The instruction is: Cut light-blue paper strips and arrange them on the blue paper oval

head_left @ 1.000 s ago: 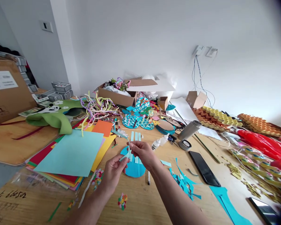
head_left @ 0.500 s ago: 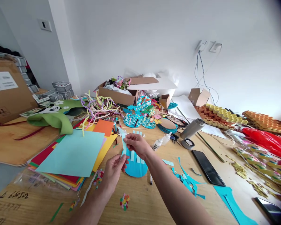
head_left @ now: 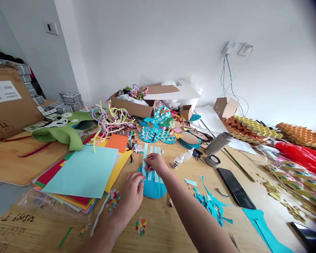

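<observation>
A round blue paper piece (head_left: 155,191) lies on the table, with several pale blue strips across its upper part. The leftmost pale strip (head_left: 145,154) runs up past the disc's edge. My right hand (head_left: 156,164) has its bent fingertips on this strip near its middle. At the strip's lower end, my left hand (head_left: 133,188) touches the disc's left edge with curled fingers. Whether either hand pinches the paper is not clear. Two white glue bottles (head_left: 177,161) stand to the right of the disc.
Stacked coloured paper (head_left: 81,172) lies at the left, with pipe cleaners (head_left: 113,119) behind it. Blue scraps (head_left: 210,203), a black phone (head_left: 235,188), a tape roll (head_left: 212,160) and a grey bottle (head_left: 218,143) are on the right. Confetti dots (head_left: 141,226) lie in front.
The pale strip, held up between both hands before, now lies flat on the disc's left side. My hands have come down onto it, and the view has shifted slightly.
</observation>
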The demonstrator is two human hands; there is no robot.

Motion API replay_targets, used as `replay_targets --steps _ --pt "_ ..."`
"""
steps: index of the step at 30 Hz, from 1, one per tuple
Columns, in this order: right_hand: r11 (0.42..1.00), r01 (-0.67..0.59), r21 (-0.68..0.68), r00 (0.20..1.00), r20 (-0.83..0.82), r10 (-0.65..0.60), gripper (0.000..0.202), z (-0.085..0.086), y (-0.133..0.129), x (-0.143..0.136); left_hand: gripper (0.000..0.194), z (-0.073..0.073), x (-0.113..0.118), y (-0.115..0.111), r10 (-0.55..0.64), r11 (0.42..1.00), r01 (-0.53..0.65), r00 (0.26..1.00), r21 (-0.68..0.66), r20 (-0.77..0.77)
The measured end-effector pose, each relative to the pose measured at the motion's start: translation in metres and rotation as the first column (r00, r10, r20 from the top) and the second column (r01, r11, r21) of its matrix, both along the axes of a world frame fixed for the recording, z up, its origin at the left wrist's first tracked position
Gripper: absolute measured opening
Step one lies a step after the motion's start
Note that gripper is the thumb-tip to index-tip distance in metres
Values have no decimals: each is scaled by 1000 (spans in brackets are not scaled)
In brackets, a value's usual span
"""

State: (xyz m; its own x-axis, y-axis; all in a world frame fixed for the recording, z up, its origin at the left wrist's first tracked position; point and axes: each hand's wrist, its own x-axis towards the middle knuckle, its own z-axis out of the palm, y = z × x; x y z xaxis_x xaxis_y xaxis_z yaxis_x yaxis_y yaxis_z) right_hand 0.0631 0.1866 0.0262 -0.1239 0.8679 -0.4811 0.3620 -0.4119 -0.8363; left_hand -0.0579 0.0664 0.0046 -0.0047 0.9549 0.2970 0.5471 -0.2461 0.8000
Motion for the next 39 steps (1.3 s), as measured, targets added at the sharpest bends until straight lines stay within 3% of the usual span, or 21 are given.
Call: replay_targets --steps 3,7,11,15,21,24,29,36,39 --pt "1000 -19 -3 998 61 19 32 -3 4 -2 30 1 3 -5 -4 1000 13 962 29 -272" --pt "998 -43 38 986 160 36 31 -4 4 -3 30 5 3 -9 -17 1000 24 884 10 -467" --pt "985 -63 158 960 281 17 26 4 -4 -1 28 11 3 -10 -35 999 33 849 -13 -527" --pt "935 -95 343 916 398 -53 14 20 -20 9 28 11 3 -11 -40 999 31 842 -25 -539" --pt "852 -166 496 834 532 -148 12 33 -61 52 29 6 3 -12 -43 999 28 848 -36 -528" --pt "856 -185 483 784 598 -168 16 29 -90 76 30 2 3 -12 -36 999 23 852 -31 -522" --pt "914 -294 279 623 781 -38 41 15 -124 86 28 -5 6 -15 -30 999 36 843 0 -536" --pt "937 -283 207 508 861 -37 54 6 -124 83 27 0 7 -16 -58 998 60 838 -15 -542" --pt "912 -317 261 494 866 -76 44 5 -121 90 24 3 7 -18 -58 998 60 843 -13 -535"
